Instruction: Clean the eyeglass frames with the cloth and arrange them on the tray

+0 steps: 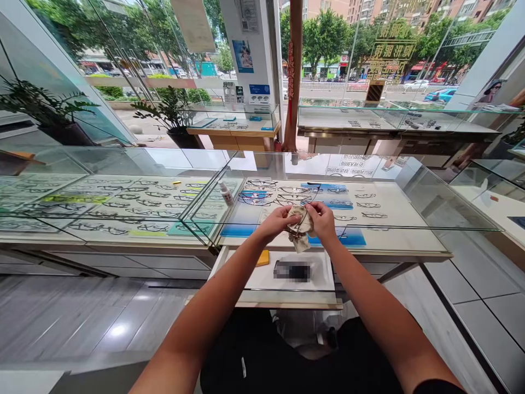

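Above the front edge of the glass display counter (197,249), my two hands meet over a beige cloth (299,244). My left hand (275,223) is closed on the bunched cloth, its thumb pointing inward. My right hand (322,220) pinches what looks like a pair of dark-framed eyeglasses, with a thin temple (314,196) sticking up past the fingers. Cloth and fingers hide most of the frame and lenses. Below the hands is a pulled-out drawer (324,279), holding a yellow case (263,258) and a dark, pixelated object (292,271).
A small white spray bottle (226,194) stands left of my hands. Rows of eyeglasses (368,205) lie around under and behind glass panes, some on blue cards (348,236). Another glass case (135,197) adjoins on the left. Potted plants (176,117) and windows lie beyond.
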{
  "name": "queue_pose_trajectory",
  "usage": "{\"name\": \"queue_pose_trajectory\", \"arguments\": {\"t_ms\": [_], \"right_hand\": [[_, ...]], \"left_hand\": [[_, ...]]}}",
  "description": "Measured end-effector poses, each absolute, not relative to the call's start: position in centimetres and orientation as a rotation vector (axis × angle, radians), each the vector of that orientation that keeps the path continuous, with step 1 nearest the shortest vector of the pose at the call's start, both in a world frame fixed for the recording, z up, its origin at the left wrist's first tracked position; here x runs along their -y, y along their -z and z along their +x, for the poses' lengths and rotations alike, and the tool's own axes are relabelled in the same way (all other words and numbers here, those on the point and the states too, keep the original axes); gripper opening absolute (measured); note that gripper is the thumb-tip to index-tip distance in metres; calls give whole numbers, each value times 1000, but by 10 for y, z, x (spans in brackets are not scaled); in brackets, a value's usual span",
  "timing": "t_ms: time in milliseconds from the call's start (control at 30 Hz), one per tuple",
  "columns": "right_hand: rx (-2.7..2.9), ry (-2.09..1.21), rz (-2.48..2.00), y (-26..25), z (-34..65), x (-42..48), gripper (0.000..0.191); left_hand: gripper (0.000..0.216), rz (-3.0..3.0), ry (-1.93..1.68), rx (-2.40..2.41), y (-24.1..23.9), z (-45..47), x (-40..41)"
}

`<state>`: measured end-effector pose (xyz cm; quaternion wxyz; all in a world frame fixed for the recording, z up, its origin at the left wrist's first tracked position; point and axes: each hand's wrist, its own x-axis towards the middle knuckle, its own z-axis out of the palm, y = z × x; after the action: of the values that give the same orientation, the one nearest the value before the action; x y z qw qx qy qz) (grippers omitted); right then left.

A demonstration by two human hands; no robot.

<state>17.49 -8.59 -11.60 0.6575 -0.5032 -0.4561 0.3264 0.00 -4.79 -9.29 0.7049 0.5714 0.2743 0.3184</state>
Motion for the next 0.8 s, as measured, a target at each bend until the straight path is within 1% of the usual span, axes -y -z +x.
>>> {"name": "queue_pose_trajectory", "arguments": {"t_ms": [133,333,667,800], "right_hand": [[970,-783,-1137,115,177,85,35],[1040,-725,-1171,108,181,89,34],[1253,-692,-1279,110,174,96,26],[1286,-727,-1274,110,174,96,26]], "left_hand": [[58,1225,-754,-688,88,0,48],[64,1070,-861,-758,93,-7,38],[62,1097,-907,-591,91,-14,30],[56,1108,-928,-566,93,-16,27]]}}
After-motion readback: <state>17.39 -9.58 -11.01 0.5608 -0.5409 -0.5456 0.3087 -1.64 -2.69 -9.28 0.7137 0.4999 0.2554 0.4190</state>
